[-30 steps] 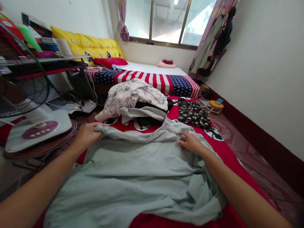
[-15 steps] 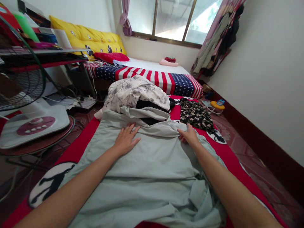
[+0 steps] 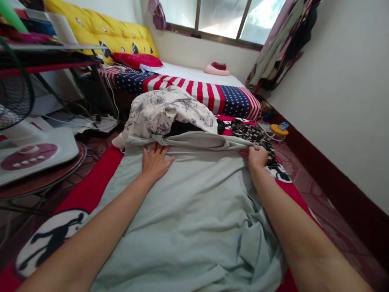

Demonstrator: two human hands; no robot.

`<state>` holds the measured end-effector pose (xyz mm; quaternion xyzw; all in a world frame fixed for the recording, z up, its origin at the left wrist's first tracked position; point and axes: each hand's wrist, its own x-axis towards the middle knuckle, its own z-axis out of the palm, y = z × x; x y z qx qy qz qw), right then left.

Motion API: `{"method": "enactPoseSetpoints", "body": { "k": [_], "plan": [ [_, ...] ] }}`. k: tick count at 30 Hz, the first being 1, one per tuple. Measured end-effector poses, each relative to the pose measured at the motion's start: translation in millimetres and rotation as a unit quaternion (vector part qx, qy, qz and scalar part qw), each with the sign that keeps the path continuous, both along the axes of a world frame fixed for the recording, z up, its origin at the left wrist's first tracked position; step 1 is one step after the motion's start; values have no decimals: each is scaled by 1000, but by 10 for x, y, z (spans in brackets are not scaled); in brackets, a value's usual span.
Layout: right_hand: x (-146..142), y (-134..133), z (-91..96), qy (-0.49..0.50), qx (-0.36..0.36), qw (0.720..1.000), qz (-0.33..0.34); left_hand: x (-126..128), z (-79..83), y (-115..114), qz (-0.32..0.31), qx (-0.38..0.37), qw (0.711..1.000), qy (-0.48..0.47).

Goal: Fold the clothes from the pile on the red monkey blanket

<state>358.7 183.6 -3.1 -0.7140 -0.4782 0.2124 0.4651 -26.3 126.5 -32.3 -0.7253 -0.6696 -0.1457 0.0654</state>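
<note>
A pale grey-green shirt (image 3: 188, 211) lies spread over a red blanket (image 3: 100, 178) with black-and-white animal patches. My left hand (image 3: 155, 163) rests flat on the cloth just below its far edge, fingers spread. At the far right corner, my right hand (image 3: 257, 156) is closed on the shirt's edge and holds it taut. Creases run through the lower right part of the cloth. Beyond the far edge sits a heap of white floral fabric (image 3: 173, 107), with something black under it. A black floral garment (image 3: 253, 136) lies behind my right hand, partly hidden by it.
At the left, a white fan base (image 3: 36, 150) stands on a round stool (image 3: 69, 166), beside a cluttered desk (image 3: 60, 50). A bed (image 3: 185, 73) with a flag-print cover is at the back. A small yellow stool (image 3: 278, 129) stands near the right wall.
My right hand has moved outward to the right, pulling the shirt's far edge straighter and closing the gap there. My left hand has shifted slightly up and left. The view has tilted a little.
</note>
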Motion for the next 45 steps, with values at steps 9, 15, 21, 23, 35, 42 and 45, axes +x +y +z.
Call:
{"method": "enactPoseSetpoints", "body": {
  "k": [9, 15, 21, 23, 35, 42, 45],
  "plan": [
    [-329, -124, -426, -368, -4, 925, 92, -145, -22, 77, 48, -30, 998, -7],
    [-156, -239, -439, -440, -91, 878, 164, -545, -60, -17, -14, -53, 997, 47],
    [52, -562, -463, -420, -107, 881, 188, -1065, -86, -338, 15, -91, 995, 48],
    [129, -697, -465, -418, -113, 879, 200, -1201, -97, -464, 35, -107, 993, 24],
    [-291, -2128, 107, -275, 41, 898, 341, -1317, 117, -1086, 106, -58, 986, -113],
    [-324, -2459, 110, -285, -5, 859, 426, -1401, 197, -935, 75, 25, 988, -131],
    [-99, -2486, 109, -258, -40, 871, 416, -1456, 194, -869, 109, 34, 989, -91]
  ]
}}
